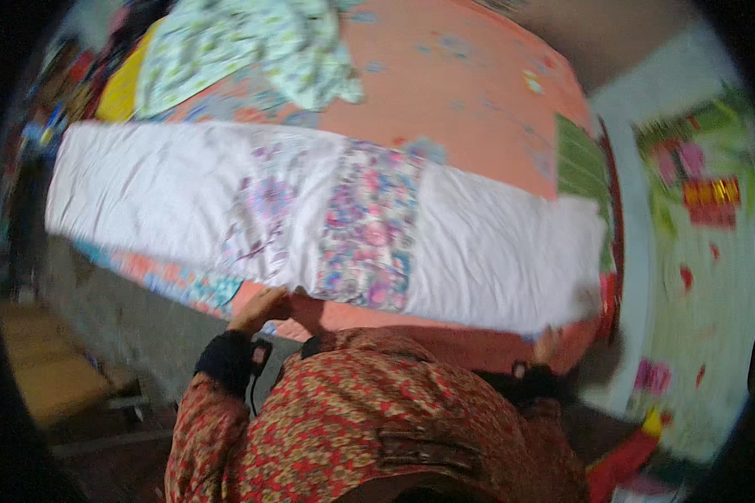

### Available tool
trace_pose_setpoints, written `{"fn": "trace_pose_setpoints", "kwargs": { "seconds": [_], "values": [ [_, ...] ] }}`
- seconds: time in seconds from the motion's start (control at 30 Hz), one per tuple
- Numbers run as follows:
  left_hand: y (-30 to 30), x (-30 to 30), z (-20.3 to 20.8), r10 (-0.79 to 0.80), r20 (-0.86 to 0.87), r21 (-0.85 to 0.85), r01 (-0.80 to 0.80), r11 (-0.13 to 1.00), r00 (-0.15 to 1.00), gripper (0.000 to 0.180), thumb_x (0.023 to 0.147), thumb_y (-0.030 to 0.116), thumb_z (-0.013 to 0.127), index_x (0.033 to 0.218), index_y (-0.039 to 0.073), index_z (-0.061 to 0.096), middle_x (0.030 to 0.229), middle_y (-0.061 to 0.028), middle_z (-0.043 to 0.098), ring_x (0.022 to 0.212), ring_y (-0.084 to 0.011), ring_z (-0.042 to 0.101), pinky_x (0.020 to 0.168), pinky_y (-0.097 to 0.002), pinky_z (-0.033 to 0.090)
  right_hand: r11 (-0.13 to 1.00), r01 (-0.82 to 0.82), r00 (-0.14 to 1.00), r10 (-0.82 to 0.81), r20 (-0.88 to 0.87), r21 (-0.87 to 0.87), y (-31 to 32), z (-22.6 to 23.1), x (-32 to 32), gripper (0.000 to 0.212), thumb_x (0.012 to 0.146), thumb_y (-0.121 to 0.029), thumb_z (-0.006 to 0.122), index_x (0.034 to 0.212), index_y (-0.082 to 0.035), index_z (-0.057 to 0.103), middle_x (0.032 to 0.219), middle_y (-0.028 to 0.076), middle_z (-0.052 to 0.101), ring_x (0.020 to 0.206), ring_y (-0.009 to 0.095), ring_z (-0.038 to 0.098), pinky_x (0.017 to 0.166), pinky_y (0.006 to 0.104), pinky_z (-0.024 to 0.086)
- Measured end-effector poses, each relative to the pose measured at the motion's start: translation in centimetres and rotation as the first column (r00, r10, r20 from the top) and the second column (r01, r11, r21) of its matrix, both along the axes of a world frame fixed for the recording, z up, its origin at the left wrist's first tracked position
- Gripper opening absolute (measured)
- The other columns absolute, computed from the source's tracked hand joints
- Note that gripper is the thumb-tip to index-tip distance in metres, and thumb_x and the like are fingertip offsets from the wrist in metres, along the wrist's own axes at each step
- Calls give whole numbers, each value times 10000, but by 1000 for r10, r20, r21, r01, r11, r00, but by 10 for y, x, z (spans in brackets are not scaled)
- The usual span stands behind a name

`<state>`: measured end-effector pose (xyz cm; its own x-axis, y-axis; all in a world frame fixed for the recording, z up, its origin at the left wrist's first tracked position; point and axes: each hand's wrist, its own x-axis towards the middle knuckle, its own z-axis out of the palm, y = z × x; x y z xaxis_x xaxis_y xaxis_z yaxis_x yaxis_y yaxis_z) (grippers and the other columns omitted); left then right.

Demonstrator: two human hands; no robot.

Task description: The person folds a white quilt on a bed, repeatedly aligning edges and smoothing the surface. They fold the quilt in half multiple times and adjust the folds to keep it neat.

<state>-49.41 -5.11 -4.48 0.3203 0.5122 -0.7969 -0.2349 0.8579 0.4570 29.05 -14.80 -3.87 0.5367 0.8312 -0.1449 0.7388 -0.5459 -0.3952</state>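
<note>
A long folded white cloth (pixel 486 243) stretches crosswise over the bed, with a wide pink and purple flowered band and a looser purple flower print left of its middle. At its near edge, left of centre, my left hand (pixel 260 310) has its fingers closed together against the cloth's border. My right hand (pixel 549 344) is at the cloth's near right corner, smeared by motion; its fingers cannot be made out.
Beneath lies a salmon-pink flowered bedsheet (pixel 470 75). A pale cloth with green spots (pixel 243 50) lies crumpled at the far left beside something yellow (pixel 130 80). A green patterned piece (pixel 579 155) is by the right bed edge, near a decorated wall (pixel 696 260). A brown box-like thing (pixel 46 365) stands lower left.
</note>
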Motion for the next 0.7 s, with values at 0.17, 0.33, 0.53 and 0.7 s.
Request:
{"fn": "trace_pose_setpoints", "kwargs": {
  "seconds": [0.17,0.33,0.53,0.7],
  "values": [
    [64,31,10,22,-27,219,-15,976,999,277,894,329,580,945,60,616,861,-27,633,816,-139,606,753,-299,485,992,-101,991,94,91,74,52,22,-120,222,831,-180,593,958,0,567,899,199,575,824,339,559,791,453,429],
    [125,84,-51,-30,-394,625,292,724,919,427,875,301,595,1150,-19,529,1109,-139,576,1030,-276,545,908,-353,410,997,18,981,-32,-193,-76,76,32,-184,319,849,-218,584,1046,32,564,984,216,597,893,347,586,800,407,452],
    [103,104,-93,-40,-878,450,852,268,477,614,752,305,657,1256,16,460,1316,-232,408,1221,-414,356,1024,-448,319,998,66,985,-65,-158,1,28,28,-149,333,844,-252,574,1031,24,579,924,200,611,864,312,589,768,391,462],
    [103,106,-100,-23,-908,398,877,269,419,617,746,312,658,1247,4,472,1298,-250,426,1215,-416,369,1038,-451,305,985,122,986,-134,100,120,-8,3,-99,311,853,-234,568,1001,40,562,825,152,597,762,242,587,691,374,469]
  ]
}}
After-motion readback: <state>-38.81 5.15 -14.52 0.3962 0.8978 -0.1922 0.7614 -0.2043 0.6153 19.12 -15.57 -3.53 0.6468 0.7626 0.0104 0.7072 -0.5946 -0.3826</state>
